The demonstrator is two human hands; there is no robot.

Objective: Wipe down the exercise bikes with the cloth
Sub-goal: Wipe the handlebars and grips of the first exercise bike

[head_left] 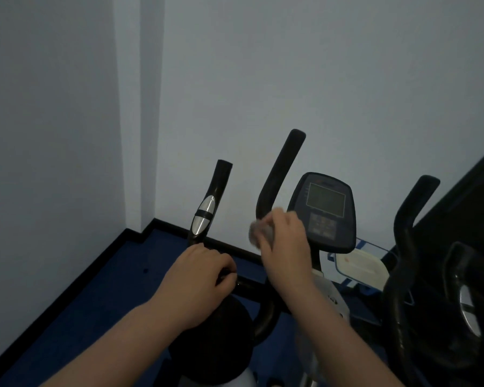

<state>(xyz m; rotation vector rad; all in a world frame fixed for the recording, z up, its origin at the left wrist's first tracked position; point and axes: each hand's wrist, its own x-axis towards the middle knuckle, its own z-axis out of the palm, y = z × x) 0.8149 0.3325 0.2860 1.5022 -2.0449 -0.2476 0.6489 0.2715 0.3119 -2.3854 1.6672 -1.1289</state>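
An exercise bike stands in front of me, with a console [325, 208] and black handlebars. My right hand [285, 241] grips a bunched grey cloth [259, 233] and holds it against the lower part of the tall curved handle [280, 171]. My left hand [204, 277] curls round the horizontal handlebar just below the shorter handle with the silver sensor pad [204, 216]. The black seat or knob [221, 339] sits under my left wrist.
A second black machine [419, 247] stands close on the right, with a dark frame behind it. A pale tray-like part [358, 263] lies behind the console. Grey walls meet in a corner on the left, above a blue floor [109, 297] with black skirting.
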